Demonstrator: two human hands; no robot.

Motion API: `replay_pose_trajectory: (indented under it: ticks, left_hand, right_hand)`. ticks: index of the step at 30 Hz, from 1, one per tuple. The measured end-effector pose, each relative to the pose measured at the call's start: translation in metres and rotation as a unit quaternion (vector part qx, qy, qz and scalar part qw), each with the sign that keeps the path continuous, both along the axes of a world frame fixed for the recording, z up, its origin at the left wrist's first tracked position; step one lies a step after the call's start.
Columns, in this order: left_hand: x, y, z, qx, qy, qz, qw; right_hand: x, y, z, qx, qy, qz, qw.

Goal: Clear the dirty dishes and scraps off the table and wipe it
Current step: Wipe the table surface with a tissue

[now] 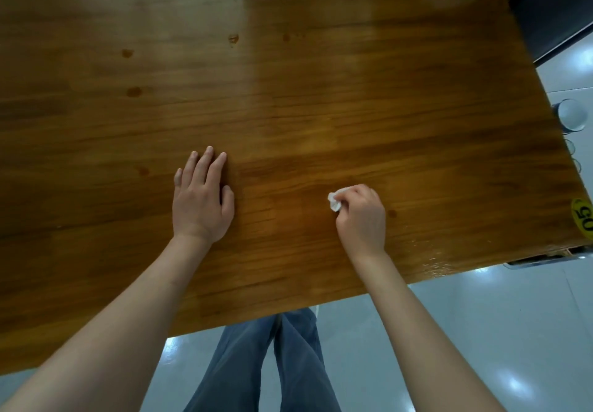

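The right hand [361, 215] presses a small crumpled white tissue [335, 199] onto the wooden table [321, 90] near its front edge, fingers curled around the wad. The left hand [200, 199] lies flat on the table just beside it, fingers straight and relaxed, while several dark spots [134, 91] mark the wood farther back.

A wooden desk [321, 90] with a glossy brown top fills most of the view, a broad band of light reflected down its middle. Below and to the right of the desk lies a pale grey tiled floor [481, 331] with bright glints of lamp light. Beyond the desk's far right corner stands dark furniture [552, 10].
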State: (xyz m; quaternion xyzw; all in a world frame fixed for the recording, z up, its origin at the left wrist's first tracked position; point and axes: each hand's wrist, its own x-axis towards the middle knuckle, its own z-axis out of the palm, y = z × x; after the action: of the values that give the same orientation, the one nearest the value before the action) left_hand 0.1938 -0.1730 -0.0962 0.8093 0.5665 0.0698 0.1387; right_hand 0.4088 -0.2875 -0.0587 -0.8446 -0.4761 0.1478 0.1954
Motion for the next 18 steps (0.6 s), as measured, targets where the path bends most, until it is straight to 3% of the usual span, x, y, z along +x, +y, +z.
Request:
replay_pose_trajectory:
  ticks: [6,13,18]
  left_hand:
    - [0.003,-0.006,0.006,0.004,0.023,0.000,1.000]
    - [0.070,-0.056,0.018,-0.016,-0.034,-0.140,0.989]
    - [0.082,-0.076,0.008,-0.021,-0.016,-0.146,0.989]
  right_hand:
    - [0.006,0.008,0.005,-0.011,-0.006,0.000,1.000]
    - [0.057,-0.023,0.004,0.005,-0.028,-0.119,0.992]
    - [0.061,-0.030,-0.007,0.006,-0.016,-0.179,0.984]
